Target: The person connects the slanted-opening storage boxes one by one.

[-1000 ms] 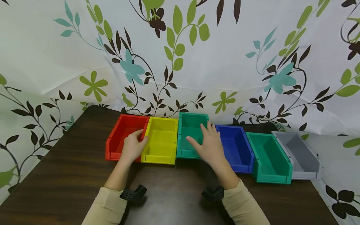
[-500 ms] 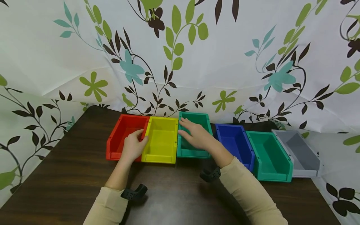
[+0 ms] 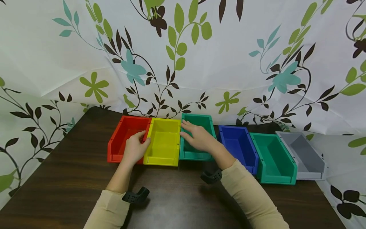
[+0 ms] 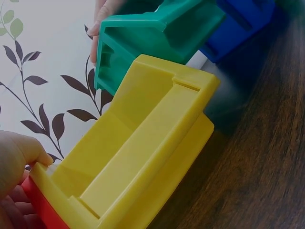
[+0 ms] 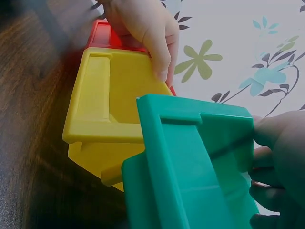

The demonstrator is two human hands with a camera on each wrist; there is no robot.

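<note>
In the head view my left hand [image 3: 135, 149] grips where the red bin [image 3: 114, 149] meets the yellow bin [image 3: 164, 141]. Its thumb lies over the yellow rim and its fingers reach into the red bin; the left wrist view shows the thumb at that rim. My right hand [image 3: 198, 137] lies across the green bin [image 3: 197, 156] beside the yellow one, its thumb and fingers at the green left wall. From the right wrist its fingers [image 5: 267, 174] look bent at the green bin's far part.
Right of the hands stand a blue bin [image 3: 238, 146], another green bin [image 3: 275, 159] and a grey bin [image 3: 304, 156]. All rest in a row on a dark wooden table [image 3: 63, 178]. A leaf-patterned cloth [image 3: 228, 63] hangs behind. A black band [image 3: 137, 195] sits at each wrist.
My right hand has gone from spread fingers over the green bin's right side to its left wall, now with fingers together. The left hand has kept its hold.
</note>
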